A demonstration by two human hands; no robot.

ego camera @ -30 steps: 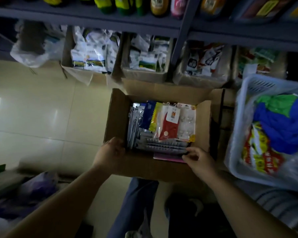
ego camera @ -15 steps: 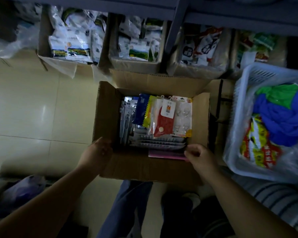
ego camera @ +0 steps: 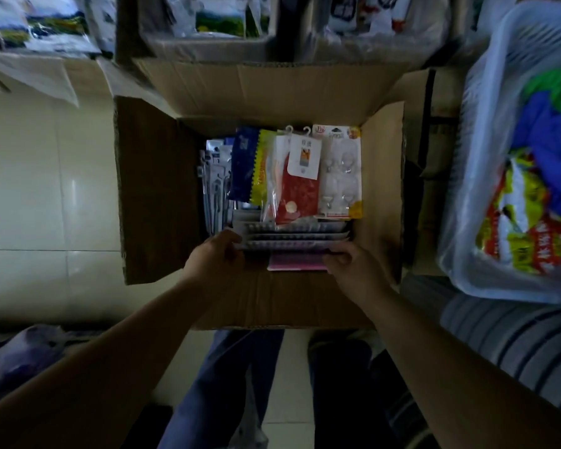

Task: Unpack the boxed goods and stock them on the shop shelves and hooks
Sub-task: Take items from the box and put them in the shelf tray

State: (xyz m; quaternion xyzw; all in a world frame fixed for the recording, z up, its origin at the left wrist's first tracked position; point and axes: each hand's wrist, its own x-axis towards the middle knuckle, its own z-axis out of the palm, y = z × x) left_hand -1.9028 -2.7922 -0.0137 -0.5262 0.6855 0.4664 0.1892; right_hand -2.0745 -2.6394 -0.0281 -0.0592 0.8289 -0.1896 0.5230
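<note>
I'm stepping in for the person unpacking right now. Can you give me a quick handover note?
Left hand and right hand both grip the ends of the grey packs at the near side of the open box.
The red pack, hook card and blue pack lie in the box.
Done: box opened.
Left: lift everything out and stock the shelves and hooks.

Open cardboard box [ego camera: 162,189] with flaps spread. Beyond the fingertips [ego camera: 230,241] of the left hand [ego camera: 214,260] and the right hand [ego camera: 353,270], packaged goods [ego camera: 292,176] fill the interior, leaving a dark free gap to their left along the box wall. A white basket [ego camera: 476,131] stands just right of the box; bare floor [ego camera: 46,189] lies left.
</note>
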